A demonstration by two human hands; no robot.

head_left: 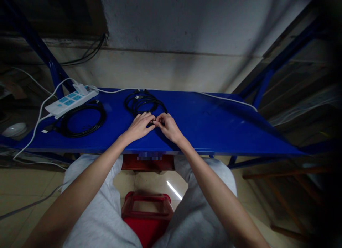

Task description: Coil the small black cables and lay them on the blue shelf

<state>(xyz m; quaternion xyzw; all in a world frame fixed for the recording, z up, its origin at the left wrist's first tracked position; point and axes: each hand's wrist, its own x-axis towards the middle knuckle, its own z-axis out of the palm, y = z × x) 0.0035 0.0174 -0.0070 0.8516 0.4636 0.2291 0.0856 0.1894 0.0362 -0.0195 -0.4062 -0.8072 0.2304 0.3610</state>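
Observation:
A loosely coiled black cable lies near the middle of the blue table, with a light-coloured plug end showing on top of the coil. At its near side, my left hand is closed with thumb and fingers around a dark part of this cable. Thumb and forefinger of my right hand pinch the same cable, close against the left fingertips. The exact piece between the fingers is small and mostly hidden. Left of my hands lies a second black cable, coiled in a neat ring, its plug end pointing left.
A white power strip with blue sockets and a plugged-in adapter stands at the left of the blue table. White cords run along the back edge and down the left side. Blue frame posts rise at both ends. A red stool is below me.

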